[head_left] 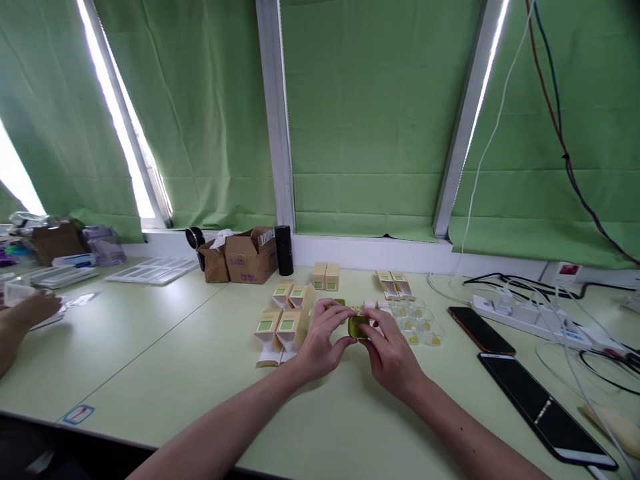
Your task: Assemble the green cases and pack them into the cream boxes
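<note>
My left hand (327,337) and my right hand (393,350) meet over the table, their fingertips closed around a small olive-green case (358,327). What lies inside the case, if anything, is too small to tell. Beside my left hand stand several open kraft paper boxes (287,326) with green squares on them. Just past my right hand lie several clear round plastic pieces with yellow centres (413,327). Another green piece (340,302) shows partly behind my left fingers, and small pale pink pieces (377,304) sit behind my right fingers.
Two closed kraft boxes (325,276) and two open ones (395,285) stand farther back. Cardboard cartons (251,255) and a black cylinder (284,250) line the wall. Two phones (545,407) and a power strip (530,320) with cables lie right. Another person's hand (37,307) is at far left.
</note>
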Motion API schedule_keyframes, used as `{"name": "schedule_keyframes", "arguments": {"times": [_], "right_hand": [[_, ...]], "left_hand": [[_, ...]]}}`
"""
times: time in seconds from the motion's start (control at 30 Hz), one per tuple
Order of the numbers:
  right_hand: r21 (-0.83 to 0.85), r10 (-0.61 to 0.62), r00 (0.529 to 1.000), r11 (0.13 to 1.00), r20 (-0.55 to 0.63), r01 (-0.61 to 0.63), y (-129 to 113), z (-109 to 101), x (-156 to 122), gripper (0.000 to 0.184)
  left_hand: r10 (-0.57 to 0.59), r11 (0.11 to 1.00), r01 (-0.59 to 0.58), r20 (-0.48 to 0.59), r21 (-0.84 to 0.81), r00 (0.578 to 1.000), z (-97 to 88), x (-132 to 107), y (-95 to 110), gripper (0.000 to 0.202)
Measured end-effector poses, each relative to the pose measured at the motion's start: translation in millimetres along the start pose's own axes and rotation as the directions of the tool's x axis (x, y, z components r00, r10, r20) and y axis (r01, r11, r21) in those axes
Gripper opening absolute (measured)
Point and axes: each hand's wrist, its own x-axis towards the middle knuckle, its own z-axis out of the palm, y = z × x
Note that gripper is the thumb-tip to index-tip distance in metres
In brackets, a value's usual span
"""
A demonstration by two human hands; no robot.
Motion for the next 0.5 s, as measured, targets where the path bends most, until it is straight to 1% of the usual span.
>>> {"name": "schedule_keyframes", "arguments": {"times": [0.37,0.5], "right_hand": [[-0.003,-0.004,1.000,1.000,-0.026,0.004,1.8,-0.5,-1.9,0.034],[0.007,0.004,1.000,1.000,-0.017,-0.004,1.3,-0.8,-1.5,0.035]], "left_hand": [[0.006,1.000,-0.006,-0.015,-0.004,1.000,0.4,-0.4,-0.5,0.044],[0.002,1.000,-0.002,-0.018,-0.002,1.000,1.0,-0.7,-0.4,0.043]]}}
